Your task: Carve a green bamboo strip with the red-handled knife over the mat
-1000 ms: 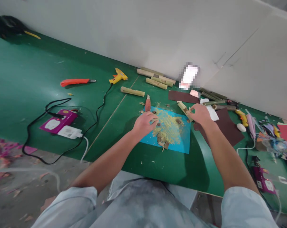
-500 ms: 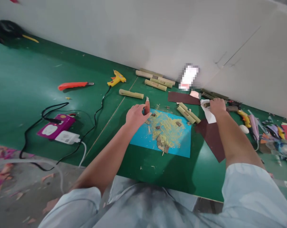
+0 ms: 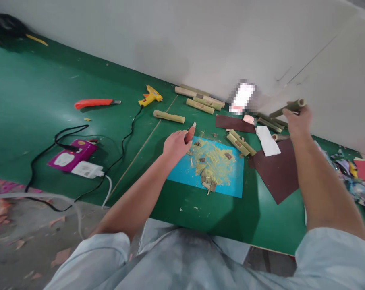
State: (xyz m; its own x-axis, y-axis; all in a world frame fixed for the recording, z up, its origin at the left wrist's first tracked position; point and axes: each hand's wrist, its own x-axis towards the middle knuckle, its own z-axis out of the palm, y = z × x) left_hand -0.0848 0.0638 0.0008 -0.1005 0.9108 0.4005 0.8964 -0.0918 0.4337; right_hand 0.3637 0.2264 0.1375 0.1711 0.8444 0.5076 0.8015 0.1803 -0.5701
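Note:
My right hand (image 3: 300, 117) is raised at the back right of the table, its fingers closed round a greenish bamboo tube (image 3: 287, 108) whose open end faces up and right. My left hand (image 3: 178, 145) rests closed at the left edge of a blue sheet (image 3: 182, 173). From its grip a short reddish piece with a pale tip (image 3: 192, 131) points up; I cannot tell what it is. Yellowish shavings (image 3: 215, 165) and bark chips cover much of the blue sheet. Two notched bamboo pieces (image 3: 239, 143) lie beside it, near a white paper (image 3: 267, 141).
Further bamboo pieces (image 3: 200, 105) lie along the wall by a phone (image 3: 243, 96). Brown sheets (image 3: 277, 173) are at right. On the left are a yellow glue gun (image 3: 150, 96), an orange utility knife (image 3: 94, 103) and a purple power strip (image 3: 79, 151) with trailing cords.
My right hand has lifted a bamboo tube from beside the white paper and moved up and right with it. My left hand has turned slightly, and the pale tip now leans right.

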